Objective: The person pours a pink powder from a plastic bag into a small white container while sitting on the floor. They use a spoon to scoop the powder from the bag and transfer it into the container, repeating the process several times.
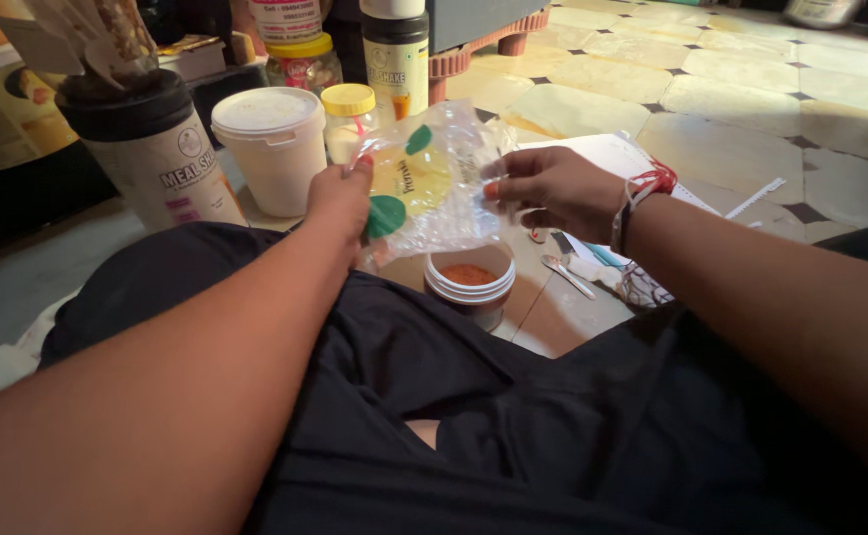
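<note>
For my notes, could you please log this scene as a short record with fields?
Left hand: pinches the left edge of a clear plastic packet
Right hand: pinches the packet's right edge
Packet: held up above an open round jar of orange-red powder
Beside the jar: a small spoon on the tiled floor
Behind: white tub, yellow-lidded jar

Seen from above, the person's two forearms are bare to the edge of the view, with no sleeves showing. A bunch of red thread and a thin pale band [642,193] circle the wrist of the right hand [553,190]. The left hand [340,198] wears nothing. Loose black cloth trousers [513,436], softly creased, cover both legs.
</note>
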